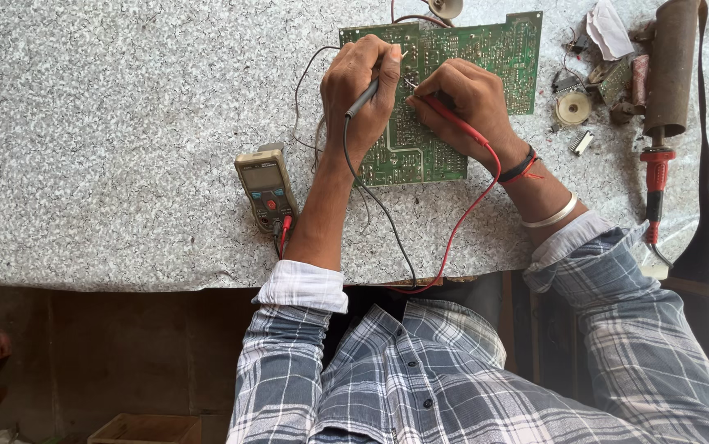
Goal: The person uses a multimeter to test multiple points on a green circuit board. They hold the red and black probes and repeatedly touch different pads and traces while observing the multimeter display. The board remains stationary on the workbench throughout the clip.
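Note:
A green circuit board [498,49] lies solder side up at the far middle of the speckled grey worktop [108,140]. My left hand [360,86] grips a black test probe [363,99], tip down on the board. My right hand [463,103] holds a red test probe [455,119] close beside it, also touching the board. Black and red leads [445,247] loop over the near table edge to a handheld multimeter [266,187] lying left of my left forearm.
At the far right lie a brown cylinder [670,66], a red-handled tool [655,185], a white reel [573,107], crumpled paper [609,29] and small electronic parts. Thin wires trail from the board's left edge. A wooden box [145,427] sits on the floor below.

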Available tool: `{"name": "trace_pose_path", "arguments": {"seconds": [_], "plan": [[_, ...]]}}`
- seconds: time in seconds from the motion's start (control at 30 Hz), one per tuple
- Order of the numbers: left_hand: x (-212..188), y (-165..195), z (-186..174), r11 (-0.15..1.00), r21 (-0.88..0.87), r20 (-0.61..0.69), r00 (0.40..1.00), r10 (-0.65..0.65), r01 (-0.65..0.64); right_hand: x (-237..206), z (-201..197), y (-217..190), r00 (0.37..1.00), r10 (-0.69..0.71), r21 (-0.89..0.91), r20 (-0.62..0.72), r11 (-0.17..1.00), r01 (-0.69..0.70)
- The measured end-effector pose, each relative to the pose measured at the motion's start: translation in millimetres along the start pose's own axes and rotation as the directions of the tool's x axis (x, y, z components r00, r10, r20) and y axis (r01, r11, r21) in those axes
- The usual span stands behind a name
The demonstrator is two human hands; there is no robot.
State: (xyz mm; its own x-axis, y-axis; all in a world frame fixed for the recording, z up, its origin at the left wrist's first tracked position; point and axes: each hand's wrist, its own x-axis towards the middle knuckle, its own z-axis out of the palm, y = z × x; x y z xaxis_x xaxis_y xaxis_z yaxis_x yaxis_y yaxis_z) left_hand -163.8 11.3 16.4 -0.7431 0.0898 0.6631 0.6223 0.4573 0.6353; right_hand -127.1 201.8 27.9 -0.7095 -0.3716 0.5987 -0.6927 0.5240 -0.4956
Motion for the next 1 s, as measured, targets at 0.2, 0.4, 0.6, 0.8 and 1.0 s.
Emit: {"name": "trace_pose_path", "arguments": {"seconds": [0.2,0.4,0.6,0.8,1.0], "plan": [[-1,-2,1,1.000,0.006,0.002,1.000,0.000,0.000,0,0,-1,1.000,-0.008,0.015,-0.010,1.000,0.009],[0,-3,1,1.000,0.000,0.005,1.000,-0.005,0.005,-2,2,-1,0.999,0.000,0.000,-0.039,1.000,0.000],[-1,-2,0,1.000,0.009,-0.002,1.000,0.001,-0.001,-5,4,5,0.972,0.105,0.121,-0.211,0.989,-0.080],[1,-1,1,1.000,0.000,0.005,1.000,-0.008,0.008,-4,-6,14,0.983,0.074,0.083,-0.168,0.995,-0.061],[0,0,-1,1.000,-0.004,0.004,1.000,0.007,-0.007,-2,-8,11,0.997,-0.070,0.025,0.022,0.997,0.069]]}}
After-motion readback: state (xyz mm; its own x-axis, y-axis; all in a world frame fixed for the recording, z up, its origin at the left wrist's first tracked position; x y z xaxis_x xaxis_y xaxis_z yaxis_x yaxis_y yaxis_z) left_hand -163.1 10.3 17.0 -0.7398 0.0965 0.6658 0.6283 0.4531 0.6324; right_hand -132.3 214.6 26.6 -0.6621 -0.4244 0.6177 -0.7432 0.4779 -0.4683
